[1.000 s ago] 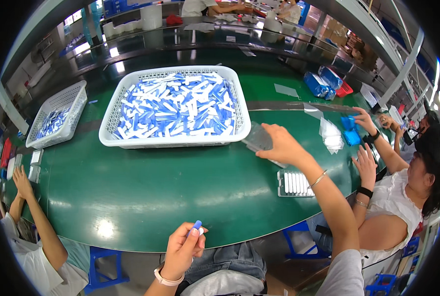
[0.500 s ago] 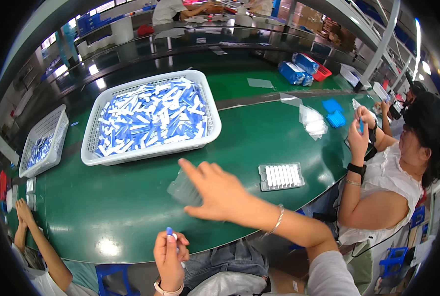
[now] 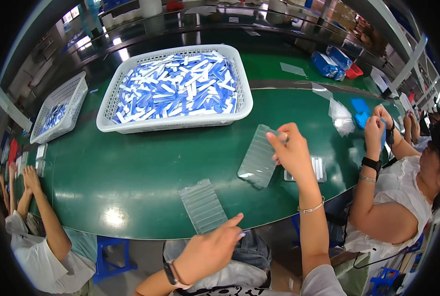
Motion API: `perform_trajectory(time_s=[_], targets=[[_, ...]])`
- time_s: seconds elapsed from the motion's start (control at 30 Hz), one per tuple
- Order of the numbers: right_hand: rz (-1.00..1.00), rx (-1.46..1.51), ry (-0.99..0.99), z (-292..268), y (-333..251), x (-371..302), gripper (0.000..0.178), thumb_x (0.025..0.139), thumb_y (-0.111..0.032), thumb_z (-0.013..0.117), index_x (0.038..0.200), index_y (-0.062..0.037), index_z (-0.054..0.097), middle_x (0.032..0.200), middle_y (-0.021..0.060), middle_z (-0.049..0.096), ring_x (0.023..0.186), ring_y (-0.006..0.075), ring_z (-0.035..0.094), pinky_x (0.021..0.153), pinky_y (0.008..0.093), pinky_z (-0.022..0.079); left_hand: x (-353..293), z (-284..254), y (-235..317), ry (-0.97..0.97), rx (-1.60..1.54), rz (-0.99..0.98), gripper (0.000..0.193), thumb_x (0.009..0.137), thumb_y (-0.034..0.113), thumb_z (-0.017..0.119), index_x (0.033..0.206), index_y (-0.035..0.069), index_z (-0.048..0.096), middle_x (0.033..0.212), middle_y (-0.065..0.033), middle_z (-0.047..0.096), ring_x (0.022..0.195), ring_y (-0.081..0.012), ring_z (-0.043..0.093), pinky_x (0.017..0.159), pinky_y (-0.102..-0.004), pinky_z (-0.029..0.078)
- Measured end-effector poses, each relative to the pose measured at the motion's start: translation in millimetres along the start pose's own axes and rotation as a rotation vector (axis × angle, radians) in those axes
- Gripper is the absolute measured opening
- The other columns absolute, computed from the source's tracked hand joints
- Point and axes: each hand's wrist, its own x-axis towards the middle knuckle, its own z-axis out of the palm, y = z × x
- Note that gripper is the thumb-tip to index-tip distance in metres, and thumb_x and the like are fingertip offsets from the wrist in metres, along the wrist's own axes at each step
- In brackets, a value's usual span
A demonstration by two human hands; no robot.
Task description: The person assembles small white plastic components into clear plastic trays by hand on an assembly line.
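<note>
My right hand [image 3: 293, 150] pinches the edge of a clear ribbed plastic tray [image 3: 257, 160] and holds it tilted over the table. A second clear ribbed tray [image 3: 203, 206] lies flat near the table's front edge. My left hand [image 3: 211, 252] is beside its near end, index finger stretched out. A small blue-and-white stick [image 3: 243, 233] shows at that hand's fingers, mostly hidden. Partly behind my right wrist lies a clear tray with white sticks [image 3: 319, 168]. Ahead, a white plastic basket [image 3: 175, 123] is heaped with blue-and-white sticks [image 3: 180, 89].
A smaller white basket [image 3: 64, 123] of sticks stands at the left. Clear sheets [image 3: 341, 117], blue pieces [image 3: 360, 112] and blue packs [image 3: 328, 64] by a red basket [image 3: 354, 70] lie to the right. Co-workers sit at the right [image 3: 383, 197] and left [image 3: 50, 246].
My right hand has moved right and now holds up a clear tray. Another clear tray now lies nearer to me. My left hand has come forward and right to it. The view has shifted.
</note>
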Motion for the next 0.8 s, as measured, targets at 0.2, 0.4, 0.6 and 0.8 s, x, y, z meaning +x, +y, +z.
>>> perform_trajectory(time_s=[0.2,0.4,0.6,0.8], targets=[[-0.373,-0.498,0.103,21.5,2.1,-23.7,0.032,0.078,-0.024,0.073,0.089,0.0003,0.055,0.082,0.0114,0.059,0.082,0.0281,0.059,0.066,0.0411,0.046,-10.0,-14.4,-10.2,-0.142,0.177,0.074,0.013,0.079,0.008,0.062,0.09,0.007,0.055,0.09,-0.0023,0.065,0.066,-0.0174,0.065,0.05,-0.0274,0.05],[-1.503,-0.559,-0.072,23.3,-30.3,-78.8,0.008,0.075,-0.011,0.063,0.078,-0.0092,0.056,0.081,0.0051,0.052,0.076,0.0186,0.049,0.066,0.0301,0.037,-27.7,-63.8,-56.2,-0.312,0.282,0.343,0.014,0.072,0.015,0.065,0.085,0.012,0.059,0.071,0.0028,0.058,0.057,-0.0119,0.057,0.05,-0.0255,0.047],[-2.181,-0.32,-0.451,25.2,-34.8,-112.9,0.007,0.073,-0.021,0.058,0.069,-0.0155,0.057,0.073,-0.004,0.048,0.077,0.0146,0.046,0.07,0.0301,0.036,-47.0,-91.8,-101.1,-0.282,0.338,0.366,0.008,0.077,0.006,0.059,0.084,0.01,0.056,0.075,-0.0028,0.06,0.059,-0.0188,0.058,0.05,-0.0288,0.046],[-1.679,-0.386,-0.615,26.9,-50.7,-64.3,0.007,0.072,-0.018,0.06,0.073,-0.0112,0.061,0.078,0.0014,0.055,0.086,0.0205,0.053,0.082,0.0376,0.043,-28.7,-65.4,-85.2,0.351,0.461,-0.203,0.011,0.083,0.0,0.055,0.093,0.002,0.051,0.111,-0.0132,0.063,0.07,-0.0288,0.064,0.054,-0.036,0.05]])
